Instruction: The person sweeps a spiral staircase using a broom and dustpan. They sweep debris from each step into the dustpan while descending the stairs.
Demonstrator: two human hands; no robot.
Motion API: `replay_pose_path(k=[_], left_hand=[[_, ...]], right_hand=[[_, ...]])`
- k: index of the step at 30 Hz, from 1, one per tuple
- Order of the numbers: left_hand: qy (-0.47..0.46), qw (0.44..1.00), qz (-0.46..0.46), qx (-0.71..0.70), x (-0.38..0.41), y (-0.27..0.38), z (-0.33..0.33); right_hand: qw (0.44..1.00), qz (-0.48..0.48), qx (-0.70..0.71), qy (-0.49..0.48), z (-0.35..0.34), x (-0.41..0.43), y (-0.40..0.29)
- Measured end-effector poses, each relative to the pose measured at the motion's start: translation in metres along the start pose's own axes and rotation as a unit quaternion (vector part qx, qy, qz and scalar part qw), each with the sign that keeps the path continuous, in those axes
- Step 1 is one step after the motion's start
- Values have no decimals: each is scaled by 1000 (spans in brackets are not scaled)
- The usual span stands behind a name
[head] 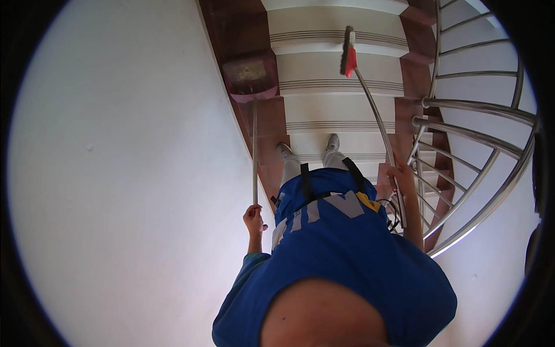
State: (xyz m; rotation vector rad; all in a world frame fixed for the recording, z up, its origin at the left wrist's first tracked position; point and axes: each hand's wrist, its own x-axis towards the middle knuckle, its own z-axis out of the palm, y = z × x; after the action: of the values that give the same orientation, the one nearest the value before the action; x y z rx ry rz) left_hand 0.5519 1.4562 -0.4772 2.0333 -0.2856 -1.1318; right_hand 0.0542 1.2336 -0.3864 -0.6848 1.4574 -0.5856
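My left hand [254, 220] grips the top of the metal handle of a long-handled dustpan [253, 93]. Its pinkish-purple pan is at the left side of the stairs, close to the wall, with some dark and pale marks inside. With my right hand [402, 178] I hold the metal handle of a broom [350, 58] that has a red head and dark bristles. The broom head is over the pale middle of the steps, to the right of the pan; whether the bristles touch a step I cannot tell.
A staircase [338, 106] has pale treads with dark grooved strips and reddish-brown sides. My shoes [332, 142] stand on the steps. A white wall [130, 152] rises at left. Curved metal railings [477, 104] run along the right, near my right arm, with more steps beyond.
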Motion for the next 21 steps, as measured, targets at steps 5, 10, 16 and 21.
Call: replay_pose_path(k=[5, 10, 16, 21], left_hand=[[2, 1000, 1, -9, -1, -18, 12], [-14, 1000, 16, -7, 2, -31, 14], [-1, 1000, -8, 6, -26, -26, -11], [13, 993, 23, 112, -104, -10, -46]], right_hand=[[1000, -16, -1, 16, -5, 2, -7], [1000, -27, -3, 7, -9, 8, -3], [995, 20, 97, 33, -24, -13, 40], [988, 67, 118, 69, -67, -55, 50]])
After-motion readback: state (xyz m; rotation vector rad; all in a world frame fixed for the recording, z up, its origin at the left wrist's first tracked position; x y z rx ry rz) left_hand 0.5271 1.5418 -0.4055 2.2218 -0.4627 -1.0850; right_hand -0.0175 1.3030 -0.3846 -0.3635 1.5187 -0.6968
